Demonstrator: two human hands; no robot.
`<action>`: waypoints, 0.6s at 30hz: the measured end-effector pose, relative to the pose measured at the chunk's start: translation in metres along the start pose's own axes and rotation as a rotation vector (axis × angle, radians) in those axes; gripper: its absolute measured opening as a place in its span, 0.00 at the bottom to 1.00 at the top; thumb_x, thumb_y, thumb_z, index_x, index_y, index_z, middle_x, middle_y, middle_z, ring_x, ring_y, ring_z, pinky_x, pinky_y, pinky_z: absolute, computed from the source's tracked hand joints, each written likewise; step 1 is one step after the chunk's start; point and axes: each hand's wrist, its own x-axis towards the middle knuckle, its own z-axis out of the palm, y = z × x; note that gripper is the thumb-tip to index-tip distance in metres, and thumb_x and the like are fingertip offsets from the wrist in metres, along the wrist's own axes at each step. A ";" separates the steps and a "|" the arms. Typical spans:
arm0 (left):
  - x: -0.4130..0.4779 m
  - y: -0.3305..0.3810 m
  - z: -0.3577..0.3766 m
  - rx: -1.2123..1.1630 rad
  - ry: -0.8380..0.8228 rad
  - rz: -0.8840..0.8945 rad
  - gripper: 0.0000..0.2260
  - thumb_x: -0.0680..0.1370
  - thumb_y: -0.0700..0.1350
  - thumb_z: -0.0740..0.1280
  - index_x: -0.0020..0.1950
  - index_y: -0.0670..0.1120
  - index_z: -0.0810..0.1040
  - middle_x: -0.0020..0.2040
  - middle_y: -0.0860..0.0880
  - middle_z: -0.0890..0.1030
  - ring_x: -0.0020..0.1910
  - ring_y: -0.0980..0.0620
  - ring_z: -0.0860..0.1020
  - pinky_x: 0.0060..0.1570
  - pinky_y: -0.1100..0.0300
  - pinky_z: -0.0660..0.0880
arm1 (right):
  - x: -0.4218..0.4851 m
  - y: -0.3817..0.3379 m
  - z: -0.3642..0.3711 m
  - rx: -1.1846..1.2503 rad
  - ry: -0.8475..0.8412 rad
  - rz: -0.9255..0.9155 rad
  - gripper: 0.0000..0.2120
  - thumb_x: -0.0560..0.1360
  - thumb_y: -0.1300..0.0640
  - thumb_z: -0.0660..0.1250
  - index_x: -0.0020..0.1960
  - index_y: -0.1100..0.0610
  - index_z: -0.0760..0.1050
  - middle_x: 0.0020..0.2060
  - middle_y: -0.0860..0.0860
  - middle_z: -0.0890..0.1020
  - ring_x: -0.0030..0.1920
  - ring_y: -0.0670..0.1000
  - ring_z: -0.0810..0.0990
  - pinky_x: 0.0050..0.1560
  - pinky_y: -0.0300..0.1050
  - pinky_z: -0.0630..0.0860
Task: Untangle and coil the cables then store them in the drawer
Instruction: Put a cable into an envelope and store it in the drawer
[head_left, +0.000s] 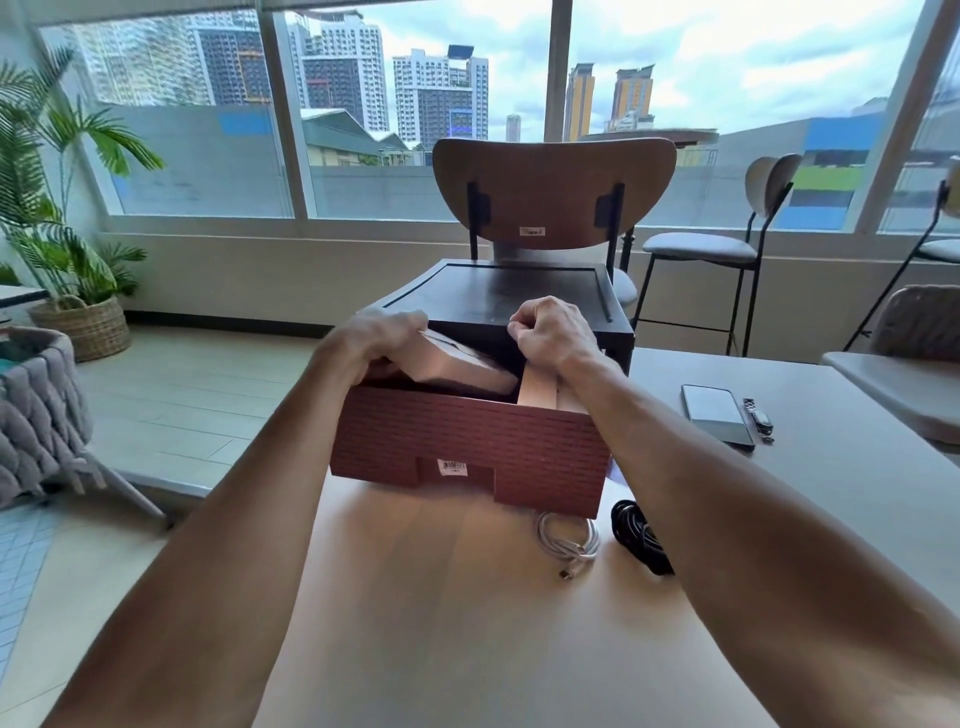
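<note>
Table (467, 649): white cable (569, 540), coiled, just before drawer (467, 441); black cable (641, 540) off drawer's right corner. Left hand (387, 338) grips pink insert (457, 364) inside drawer, right hand (553, 332) grips divider strip (535, 387): likely clearing room for cables.

Left hand (382, 338) grips pink box (462, 366), right hand (556, 332) tan strip (535, 387), inside open drawer (467, 441).
</note>
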 end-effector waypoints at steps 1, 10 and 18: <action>-0.004 0.004 -0.006 -0.016 0.011 0.005 0.09 0.76 0.51 0.67 0.45 0.45 0.77 0.42 0.46 0.80 0.37 0.51 0.77 0.36 0.61 0.72 | -0.001 -0.001 -0.003 0.007 -0.042 0.006 0.09 0.80 0.50 0.65 0.51 0.51 0.83 0.53 0.50 0.82 0.56 0.53 0.79 0.52 0.45 0.74; -0.041 0.027 -0.038 -0.250 -0.036 0.158 0.09 0.72 0.50 0.69 0.33 0.48 0.81 0.35 0.46 0.73 0.38 0.50 0.72 0.37 0.59 0.68 | -0.038 0.005 -0.035 0.766 -0.319 -0.012 0.29 0.75 0.39 0.69 0.72 0.49 0.70 0.61 0.51 0.80 0.61 0.49 0.80 0.65 0.54 0.75; -0.079 -0.001 0.018 -0.455 -0.279 0.471 0.19 0.81 0.62 0.60 0.66 0.54 0.75 0.56 0.50 0.81 0.59 0.49 0.80 0.61 0.46 0.77 | -0.113 0.039 -0.088 1.042 -0.240 -0.089 0.25 0.75 0.62 0.71 0.70 0.53 0.68 0.59 0.58 0.81 0.59 0.57 0.82 0.54 0.58 0.81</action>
